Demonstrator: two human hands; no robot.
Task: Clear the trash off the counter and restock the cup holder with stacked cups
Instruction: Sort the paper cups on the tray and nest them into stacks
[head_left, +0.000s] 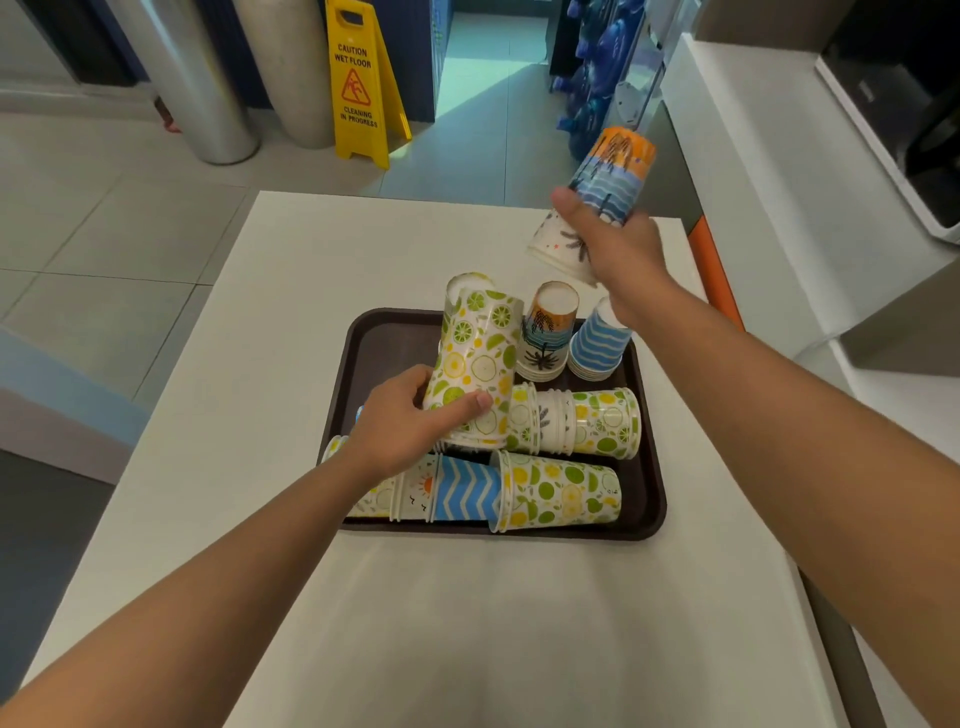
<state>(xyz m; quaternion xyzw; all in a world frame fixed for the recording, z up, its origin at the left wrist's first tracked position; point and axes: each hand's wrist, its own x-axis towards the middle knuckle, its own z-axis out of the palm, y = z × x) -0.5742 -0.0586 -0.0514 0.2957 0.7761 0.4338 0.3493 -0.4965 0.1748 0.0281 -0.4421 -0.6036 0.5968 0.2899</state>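
I am gripping a tall stack of lemon-and-lime printed paper cups (475, 364) in my left hand (410, 421), fingers curled round its base on the dark brown plastic tray (647, 499). My right hand (613, 239) is clasping a raised stack of sunset-and-palm paper cups (608, 182). More stacks are lying beneath my fingers, so restocking is barely starting; I am seeing no cup holder, possibly out of frame.
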